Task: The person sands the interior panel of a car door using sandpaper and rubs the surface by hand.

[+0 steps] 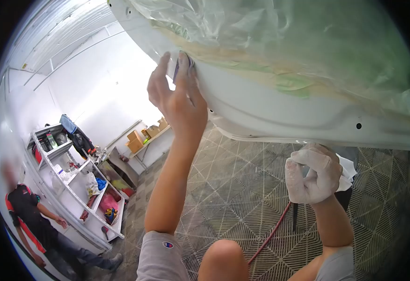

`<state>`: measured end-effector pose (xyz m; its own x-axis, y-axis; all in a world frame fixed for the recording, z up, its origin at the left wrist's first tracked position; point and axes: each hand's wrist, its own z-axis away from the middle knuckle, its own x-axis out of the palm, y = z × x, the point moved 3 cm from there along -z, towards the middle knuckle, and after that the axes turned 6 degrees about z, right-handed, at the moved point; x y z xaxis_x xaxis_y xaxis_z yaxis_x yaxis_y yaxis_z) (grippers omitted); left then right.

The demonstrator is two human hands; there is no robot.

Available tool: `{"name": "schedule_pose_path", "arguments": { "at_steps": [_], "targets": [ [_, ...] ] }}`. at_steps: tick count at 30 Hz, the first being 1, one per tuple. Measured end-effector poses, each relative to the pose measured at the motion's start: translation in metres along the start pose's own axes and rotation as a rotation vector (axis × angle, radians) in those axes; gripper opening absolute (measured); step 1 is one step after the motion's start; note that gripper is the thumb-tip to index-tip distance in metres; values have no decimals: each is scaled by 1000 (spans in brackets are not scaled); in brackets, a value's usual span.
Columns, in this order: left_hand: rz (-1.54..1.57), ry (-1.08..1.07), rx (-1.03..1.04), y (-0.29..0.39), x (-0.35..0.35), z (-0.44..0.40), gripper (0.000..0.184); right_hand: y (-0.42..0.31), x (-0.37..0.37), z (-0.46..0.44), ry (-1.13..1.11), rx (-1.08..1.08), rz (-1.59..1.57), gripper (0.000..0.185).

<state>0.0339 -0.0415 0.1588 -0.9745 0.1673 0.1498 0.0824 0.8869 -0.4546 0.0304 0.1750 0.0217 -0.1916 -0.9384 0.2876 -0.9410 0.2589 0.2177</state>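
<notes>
A white panel (270, 110) fills the upper right, partly covered by clear plastic sheeting (336, 51) edged with yellowish and green tape (293, 86). At the panel's left edge, my left hand (179, 96) holds a thin dark pad (189, 62) between its fingers, pressed against the white surface. My right hand (315, 173), coated in whitish dust, is curled just below the panel's lower edge, thumb and fingers bent together. Whether anything is inside that curl is hidden.
A person (32, 215) stands at the far left beside a white shelf rack (74, 180) with tools and bags. Cardboard boxes (134, 141) sit on a wall shelf. A red hose (272, 229) crosses the patterned floor (233, 187). White paper (346, 172) shows behind my right hand.
</notes>
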Motion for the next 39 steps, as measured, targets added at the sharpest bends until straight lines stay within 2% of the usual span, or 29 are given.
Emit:
{"name": "schedule_pose_path", "arguments": {
  "at_steps": [1, 2, 7, 9, 13, 19, 22, 24, 25, 29, 32, 36, 39],
  "targets": [
    [-18, 0, 38, 2, 0, 0, 41, -1, 1, -1, 11, 2, -7, 31],
    [-40, -71, -14, 3, 1, 14, 39, -2, 2, -1, 8, 8, -13, 31],
    [-57, -68, -45, -11, 3, 16, 39, -2, -3, 1, -15, 33, -5, 29],
    [75, -12, -3, -19, 5, 8, 43, 0, -3, -2, -11, 31, 16, 28],
    [-11, -106, 58, -26, 2, 26, 38, 1, -3, -2, -12, 37, 35, 28],
    [117, -10, 117, -17, 1, 9, 41, 4, 6, 7, -5, 43, 5, 29],
    [113, 40, 7, -8, -9, 20, 38, -1, 7, 6, -66, 34, -16, 29],
    [124, 232, -77, -6, -12, 20, 32, 2, 8, 12, -58, 29, -3, 29],
    [121, 236, -76, -1, -10, 21, 32, 1, 6, 19, -57, 38, 4, 29],
    [239, 230, -41, 22, 3, 22, 27, 2, 2, 30, -75, 69, 33, 30],
    [-21, 54, 82, 29, 1, 30, 33, 7, -4, 34, -53, 57, 24, 30],
    [-8, 22, -18, 19, 2, 23, 36, 7, -14, 45, -26, 96, 20, 29],
    [113, 5, 12, 43, -13, 44, 35, -10, -14, 42, -43, 119, 3, 28]
  ]
}}
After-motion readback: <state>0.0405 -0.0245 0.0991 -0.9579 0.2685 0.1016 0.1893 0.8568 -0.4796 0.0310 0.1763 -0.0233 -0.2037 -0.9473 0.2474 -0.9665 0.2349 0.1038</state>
